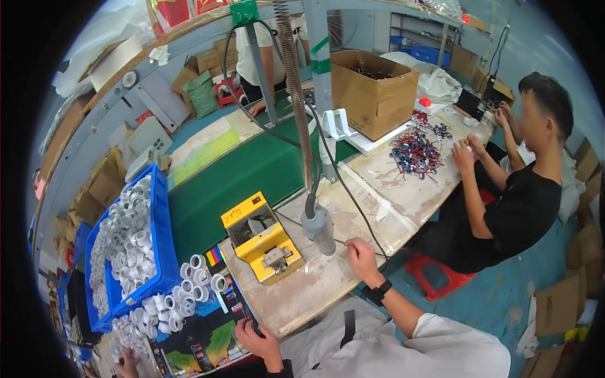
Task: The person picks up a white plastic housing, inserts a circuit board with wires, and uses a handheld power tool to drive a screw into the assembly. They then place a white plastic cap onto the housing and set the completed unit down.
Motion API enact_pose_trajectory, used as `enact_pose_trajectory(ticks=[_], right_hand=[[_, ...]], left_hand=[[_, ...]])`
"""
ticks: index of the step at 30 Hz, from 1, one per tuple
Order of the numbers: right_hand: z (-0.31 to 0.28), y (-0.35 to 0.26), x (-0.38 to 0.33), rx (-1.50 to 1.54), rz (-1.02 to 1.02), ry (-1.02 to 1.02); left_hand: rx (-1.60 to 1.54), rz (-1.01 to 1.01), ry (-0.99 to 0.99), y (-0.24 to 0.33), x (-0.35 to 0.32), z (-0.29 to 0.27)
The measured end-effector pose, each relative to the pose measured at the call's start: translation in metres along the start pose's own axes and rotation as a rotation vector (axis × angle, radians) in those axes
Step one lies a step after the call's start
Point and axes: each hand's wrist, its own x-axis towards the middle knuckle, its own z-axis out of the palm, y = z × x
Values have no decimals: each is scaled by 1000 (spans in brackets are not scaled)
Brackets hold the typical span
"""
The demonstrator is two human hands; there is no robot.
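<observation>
Nearest, the left hand (257, 343) curls its fingers around a small dark object (256, 329) at the near edge of a colourful printed sheet (201, 346); what the object is cannot be told. A little farther and to the right, the right hand (363, 257), a black band at its wrist, rests loosely curled and empty on the worn workbench (302, 296), just right of a hanging grey power screwdriver (318, 230). Left of that tool stands a yellow box-shaped machine (261, 242). To the left of the bench, white plastic rings (189, 286) lie heaped near a blue crate (161, 239) full of the same rings. Beyond runs a green conveyor belt (239, 173). Farther right, another seated person in a black shirt (529, 208) works with both hands over a pile of red and blue wires (416, 154), and a cardboard box (372, 91) sits at the far end
</observation>
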Motion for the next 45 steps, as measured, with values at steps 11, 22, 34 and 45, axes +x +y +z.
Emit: enact_pose_trajectory(ticks=[11,22,34,45], right_hand=[[1,6,2,-71,2,-45],[-27,4,-33,-184,-199,-181],[-151,125,-172,-754,100,-603],[-103,137,-104,-698,-7,-853]], left_hand=[[67,15,2,16,7,-6],[-228,181,-45,-11,-21,-28],[-229,-107,-238,-27,-102,-46],[-256,-144,-349,-52,-73,-55]])
